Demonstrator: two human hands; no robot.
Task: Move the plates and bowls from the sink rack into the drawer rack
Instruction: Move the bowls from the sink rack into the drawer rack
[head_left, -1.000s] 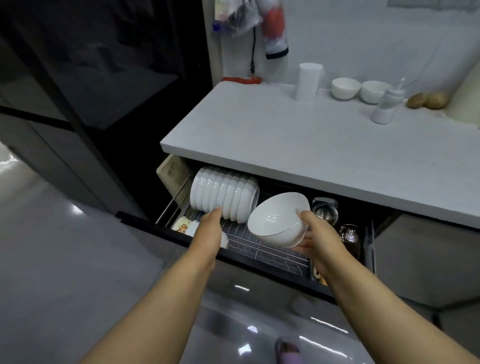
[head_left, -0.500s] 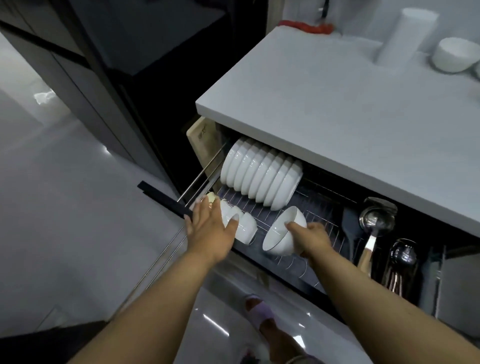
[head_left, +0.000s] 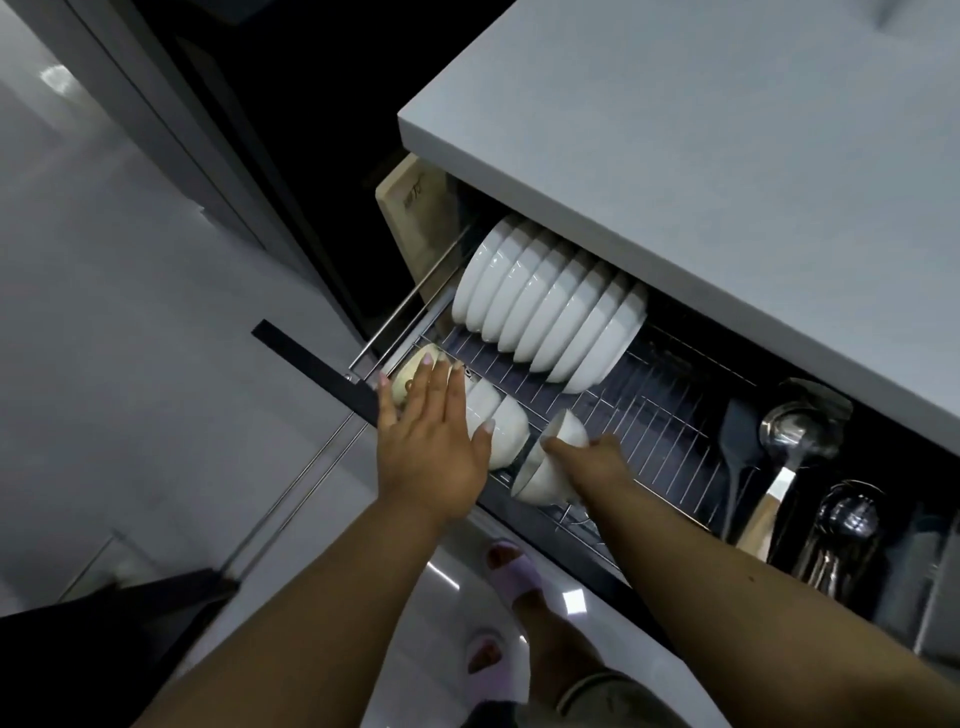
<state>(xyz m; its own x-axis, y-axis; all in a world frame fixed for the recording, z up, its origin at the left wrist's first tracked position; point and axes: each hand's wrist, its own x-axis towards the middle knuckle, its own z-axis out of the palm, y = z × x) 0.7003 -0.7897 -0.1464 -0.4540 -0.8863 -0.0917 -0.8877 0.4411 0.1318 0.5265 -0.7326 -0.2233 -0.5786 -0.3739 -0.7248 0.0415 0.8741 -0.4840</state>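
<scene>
Right hand (head_left: 587, 457) grasping bowl (head_left: 550, 462), seating it in drawer rack (head_left: 649, 410). Left hand (head_left: 431, 441) flat, fingers straight, steadying bowls beside it (head_left: 501, 426). Next: release gently, check bowl stands.

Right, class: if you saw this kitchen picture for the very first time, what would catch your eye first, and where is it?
First, the row of white bowls standing on edge at the back left of the open drawer rack, under the grey countertop. Next, the two hands at the rack's front: the right hand holds a white bowl tilted on the wires, while the left hand lies flat against the small bowls beside it.
</scene>
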